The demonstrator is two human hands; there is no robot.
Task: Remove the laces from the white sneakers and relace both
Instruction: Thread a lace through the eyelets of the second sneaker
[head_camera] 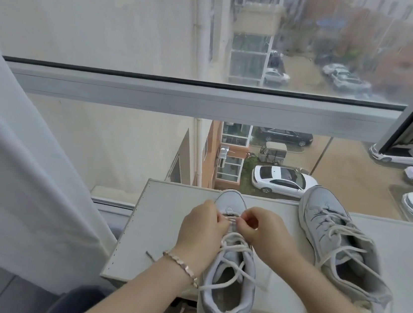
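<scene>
A white sneaker [227, 286] lies toe-away on the white board [155, 228] in front of me, its heel over the near edge. Its white lace [234, 248] is slack and crossed over the tongue. My left hand [200, 229] and my right hand [260, 230] meet over the lowest eyelets near the toe, each pinching the lace there. A second white sneaker [338, 240] rests on the right of the board, tilted, with its own lace [342, 227] loosely threaded.
The board sits against a large window [207, 99] with a grey frame bar. A white curtain [17, 159] hangs at the left. A small dark pin [149, 255] lies on the board by my left wrist, which wears a bracelet [181, 267].
</scene>
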